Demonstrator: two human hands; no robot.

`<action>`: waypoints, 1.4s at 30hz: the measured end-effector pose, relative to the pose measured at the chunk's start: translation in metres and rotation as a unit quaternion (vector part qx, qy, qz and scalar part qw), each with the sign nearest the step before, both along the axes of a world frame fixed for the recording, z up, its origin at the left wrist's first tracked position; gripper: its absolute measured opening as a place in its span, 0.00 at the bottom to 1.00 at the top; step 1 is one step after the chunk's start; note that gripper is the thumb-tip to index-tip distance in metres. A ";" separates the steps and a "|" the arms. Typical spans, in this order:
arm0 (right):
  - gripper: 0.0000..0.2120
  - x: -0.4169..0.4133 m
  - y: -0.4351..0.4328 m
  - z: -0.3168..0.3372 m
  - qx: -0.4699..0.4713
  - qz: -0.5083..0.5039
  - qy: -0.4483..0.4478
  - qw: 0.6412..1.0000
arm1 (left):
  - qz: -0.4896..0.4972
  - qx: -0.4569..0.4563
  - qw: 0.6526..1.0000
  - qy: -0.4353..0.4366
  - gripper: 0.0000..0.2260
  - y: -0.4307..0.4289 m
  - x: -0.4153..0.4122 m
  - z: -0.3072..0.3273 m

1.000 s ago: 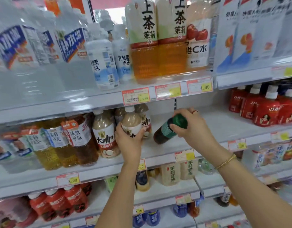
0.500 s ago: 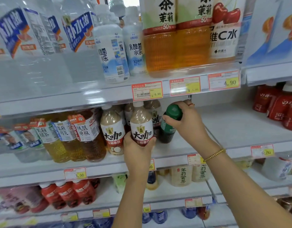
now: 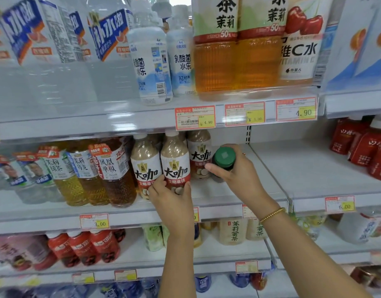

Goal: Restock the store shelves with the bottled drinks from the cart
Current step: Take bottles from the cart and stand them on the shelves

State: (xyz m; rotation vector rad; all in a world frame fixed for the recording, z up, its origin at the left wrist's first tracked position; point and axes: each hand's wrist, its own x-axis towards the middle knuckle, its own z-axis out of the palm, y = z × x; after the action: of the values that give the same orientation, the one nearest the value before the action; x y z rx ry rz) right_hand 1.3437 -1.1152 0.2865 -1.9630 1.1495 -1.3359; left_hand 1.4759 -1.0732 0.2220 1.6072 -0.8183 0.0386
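Note:
My left hand (image 3: 171,195) grips the lower part of a beige milk-coffee bottle (image 3: 174,163) with a white and red label, standing upright near the front of the middle shelf (image 3: 260,190). It stands between two like bottles, one at its left (image 3: 145,166) and one behind at its right (image 3: 199,155). My right hand (image 3: 239,172) holds a dark bottle with a green cap (image 3: 224,157) upright on the same shelf, just right of the coffee bottles. Most of the dark bottle's body is hidden by my fingers.
Yellow and brown tea bottles (image 3: 112,175) fill the middle shelf at the left. Red bottles (image 3: 365,147) stand at the far right, with bare shelf between. Large water and tea bottles (image 3: 215,46) crowd the shelf above; more drinks fill the shelves below.
My left hand has drawn the coffee bottle forward and set it beside its neighbours. My right hand has tipped the green-capped bottle from slanted to upright and brought it down onto the shelf.

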 end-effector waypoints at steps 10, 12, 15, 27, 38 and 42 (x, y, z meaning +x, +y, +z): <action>0.14 -0.022 0.007 0.014 -0.021 -0.026 0.050 0.998 | 0.031 0.008 0.999 0.011 0.28 -0.005 -0.006 0.006; 0.11 -0.029 0.007 0.023 0.002 -0.006 0.071 0.997 | 0.035 0.010 0.999 0.024 0.28 -0.005 -0.009 0.007; 0.07 -0.038 0.003 0.034 0.060 0.038 0.077 0.994 | 0.026 -0.018 0.999 0.018 0.32 0.000 -0.019 0.012; 0.28 -0.030 -0.030 0.005 0.136 0.054 0.104 0.984 | -0.291 0.110 0.946 -0.090 0.19 -0.025 -0.040 0.025; 0.23 -0.021 -0.104 -0.009 0.130 -0.059 0.077 0.987 | -0.326 0.167 0.840 -0.400 0.17 -0.025 0.013 -0.010; 0.25 -0.004 -0.148 -0.012 0.148 -0.062 0.042 0.986 | -0.306 0.106 0.875 -0.359 0.19 -0.029 0.011 -0.017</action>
State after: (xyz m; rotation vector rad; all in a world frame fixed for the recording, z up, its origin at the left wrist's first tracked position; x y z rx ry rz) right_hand 1.3394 -1.2635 0.2745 -1.7701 1.4413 -1.0757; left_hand 1.4872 -1.1025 0.2051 1.4610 -1.9454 0.0995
